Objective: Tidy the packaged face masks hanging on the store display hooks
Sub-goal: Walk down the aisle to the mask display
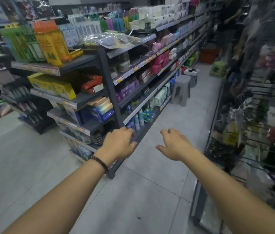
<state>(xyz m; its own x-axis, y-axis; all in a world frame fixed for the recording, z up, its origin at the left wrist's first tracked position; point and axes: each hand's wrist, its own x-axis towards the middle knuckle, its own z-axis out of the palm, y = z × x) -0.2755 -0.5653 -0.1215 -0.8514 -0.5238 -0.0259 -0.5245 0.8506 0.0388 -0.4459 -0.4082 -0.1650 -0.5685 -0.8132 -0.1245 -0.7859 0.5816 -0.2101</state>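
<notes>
Both my arms reach forward over a shop aisle. My left hand [119, 143], with a dark bracelet at the wrist, hovers in front of the corner of the shelf unit, fingers loosely spread and holding nothing. My right hand [175, 144] hangs over the floor tiles, fingers apart and empty. Along the right wall runs a slat display [258, 115] of hooks with blurred hanging packets; I cannot tell which are face masks. A heap of clear plastic packets [111, 39] lies on top of the shelf unit at the left.
A grey shelf unit [106, 78] full of boxes, bottles and tissue packs lines the left of the aisle. A grey plastic stool [180, 90], a small bin [192, 76], a green box [218, 68] and a red basket [207, 55] stand further down the tiled floor.
</notes>
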